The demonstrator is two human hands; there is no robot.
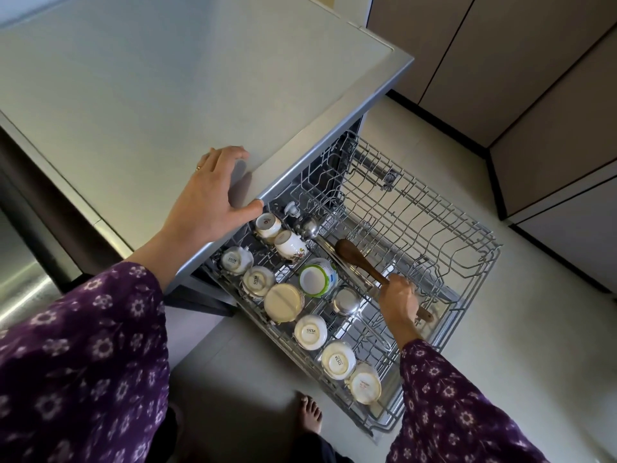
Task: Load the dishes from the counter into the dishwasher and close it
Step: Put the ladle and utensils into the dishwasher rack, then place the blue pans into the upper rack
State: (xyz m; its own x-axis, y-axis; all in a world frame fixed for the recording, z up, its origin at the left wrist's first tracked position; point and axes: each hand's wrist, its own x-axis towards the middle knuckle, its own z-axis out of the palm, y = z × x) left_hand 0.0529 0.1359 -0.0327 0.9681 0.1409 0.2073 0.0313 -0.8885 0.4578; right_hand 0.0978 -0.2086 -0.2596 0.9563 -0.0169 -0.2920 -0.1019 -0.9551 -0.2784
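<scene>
One wooden spoon (354, 259) lies slantwise over the pulled-out dishwasher rack (467, 235). Your right grip (399, 297) is clamped round its handle with the fingers curled over. The spoon's broad end points up and away from that grip, and the handle's tail sticks out behind it. A steel ladle (309, 227) lies alongside the spoon, its bowl just past the spoon's head. Left of your right grip sit a small steel bowl (347, 300), an upturned green-rimmed bowl (317, 277) and rows of upturned pale cups (310, 331), several marked SISTA. Your left grip (213, 192) rests flat on the counter (133, 95), fingers spread and holding nothing, thumb at the edge above the rack. Between your two grips, lower down, a bare foot (310, 412) stands on the pale floor (534, 345). Cabinet doors (534, 95) stand well beyond your right grip.
</scene>
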